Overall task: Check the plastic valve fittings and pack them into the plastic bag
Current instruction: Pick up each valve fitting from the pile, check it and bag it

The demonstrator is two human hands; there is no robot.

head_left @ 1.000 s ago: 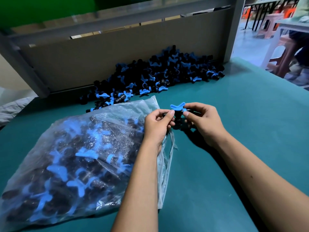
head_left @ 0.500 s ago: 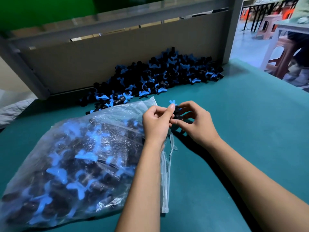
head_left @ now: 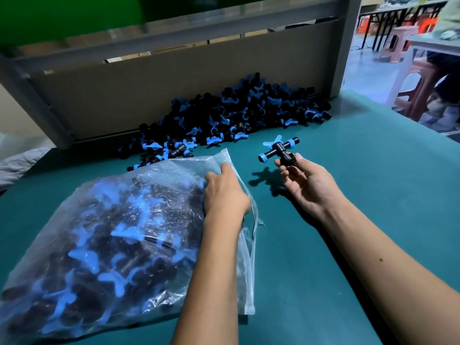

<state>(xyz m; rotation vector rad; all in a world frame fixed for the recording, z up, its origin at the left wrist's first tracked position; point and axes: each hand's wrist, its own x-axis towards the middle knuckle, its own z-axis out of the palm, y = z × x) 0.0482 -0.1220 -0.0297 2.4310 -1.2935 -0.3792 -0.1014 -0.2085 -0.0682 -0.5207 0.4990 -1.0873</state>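
Green table (head_left: 348, 220) carries a pile (head_left: 236, 115) of fittings. Left hand (head_left: 224, 195) presses flat on the bag (head_left: 99, 240). Right hand (head_left: 306, 185) pinches 1 fitting (head_left: 278, 149).

A teal table (head_left: 361, 195) fills the lower view. At its far edge stands a brown board (head_left: 161, 95) held in a grey metal frame (head_left: 348, 43). Beyond the table's right side sits a brown plastic stool (head_left: 420, 88), with a pink stool (head_left: 395, 43) further back, near dark-legged tables (head_left: 388, 23). A green surface (head_left: 62, 18) shows above the board.
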